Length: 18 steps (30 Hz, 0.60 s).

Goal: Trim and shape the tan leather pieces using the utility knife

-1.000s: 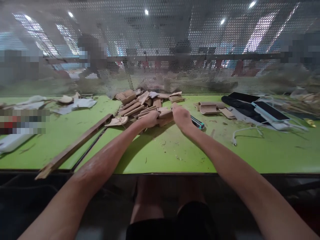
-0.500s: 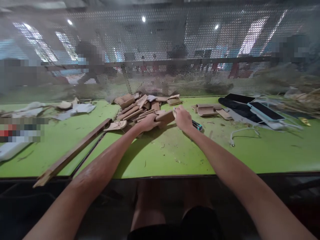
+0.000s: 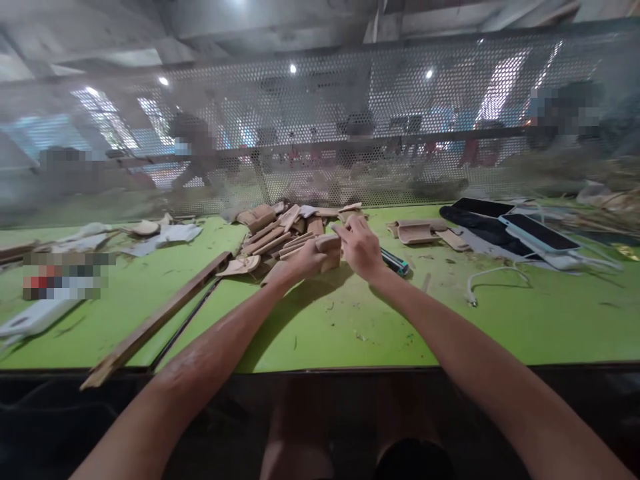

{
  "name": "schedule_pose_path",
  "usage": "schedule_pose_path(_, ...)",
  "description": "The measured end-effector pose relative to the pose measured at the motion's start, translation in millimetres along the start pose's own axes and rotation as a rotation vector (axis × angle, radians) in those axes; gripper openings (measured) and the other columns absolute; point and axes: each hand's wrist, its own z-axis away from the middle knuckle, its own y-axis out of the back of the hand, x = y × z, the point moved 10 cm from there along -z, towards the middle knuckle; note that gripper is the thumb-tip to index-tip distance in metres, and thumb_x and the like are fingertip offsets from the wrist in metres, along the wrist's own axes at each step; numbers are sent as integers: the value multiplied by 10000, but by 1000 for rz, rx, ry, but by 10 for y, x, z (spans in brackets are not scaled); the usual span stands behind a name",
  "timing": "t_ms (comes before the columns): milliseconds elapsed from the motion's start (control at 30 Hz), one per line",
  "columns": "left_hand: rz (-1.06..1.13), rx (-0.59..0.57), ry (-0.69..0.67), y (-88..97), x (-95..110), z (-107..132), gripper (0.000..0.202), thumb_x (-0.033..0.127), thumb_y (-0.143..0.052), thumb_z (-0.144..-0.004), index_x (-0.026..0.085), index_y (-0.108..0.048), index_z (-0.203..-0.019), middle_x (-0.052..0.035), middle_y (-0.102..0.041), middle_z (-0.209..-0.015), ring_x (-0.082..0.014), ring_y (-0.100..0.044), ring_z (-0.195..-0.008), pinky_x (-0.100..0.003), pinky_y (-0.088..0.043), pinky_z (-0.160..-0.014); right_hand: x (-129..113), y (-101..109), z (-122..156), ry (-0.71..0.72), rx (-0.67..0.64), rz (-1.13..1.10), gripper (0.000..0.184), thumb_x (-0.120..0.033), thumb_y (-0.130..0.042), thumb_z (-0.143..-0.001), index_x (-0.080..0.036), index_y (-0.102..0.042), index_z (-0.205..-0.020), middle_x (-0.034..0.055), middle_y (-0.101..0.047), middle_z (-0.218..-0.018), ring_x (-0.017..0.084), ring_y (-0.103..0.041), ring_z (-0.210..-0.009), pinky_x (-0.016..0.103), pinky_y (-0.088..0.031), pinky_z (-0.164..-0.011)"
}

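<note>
My left hand [image 3: 306, 260] is closed around a flat tan piece of wood-like material [image 3: 329, 244], held just above the green table. My right hand [image 3: 361, 248] is at the right end of that piece, its fingers pinched together; whatever lies between them is too small to make out. Just behind my left hand is a heap of similar tan pieces [image 3: 270, 239], some flat and some curved. Beside my right wrist lies a green and black tool [image 3: 395, 261], partly hidden by the hand.
A long wooden strip [image 3: 165, 315] lies diagonally at left, overhanging the front edge. Curved tan pieces [image 3: 417, 231], a phone [image 3: 543, 233] and a white cable [image 3: 495, 275] are at right. Perforated metal mesh [image 3: 320, 160] stands behind the table [image 3: 350, 333].
The view has tilted up slightly. My right fingers have shifted over the held piece's upper right edge, and more of the piece is covered by my hands. My left hand keeps its grip.
</note>
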Motion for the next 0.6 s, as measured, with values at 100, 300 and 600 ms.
schedule_pose_path(100,-53,58,-41,25,10,-11,215,288,-601,-771,147,-693,-904,-37,-722,-905,-185,-634,-876,-305,-508,-860,-30,-6,3,11,-31,78,438,-212,-326,-1036,-179,-634,-1345,151,-586,-1137,287,-466,-1099,381,-428,-923)
schedule_pose_path(300,-165,171,30,151,-90,30,71,216,-562,-719,160,-533,-686,6,-566,-666,-122,-466,-643,-237,-380,-585,-292,-74,30,108,-109,77,459,-145,-283,-1025,-125,-622,-1333,173,-593,-1178,293,-456,-1116,387,-428,-924)
schedule_pose_path(600,-121,38,45,42,60,26,61,230,-514,-700,170,-524,-691,28,-536,-628,-106,-443,-587,-221,-382,-542,-221,-133,12,7,-192,118,422,-91,-247,-1014,-124,-635,-1178,166,-593,-1228,273,-496,-1086,360,-435,-898)
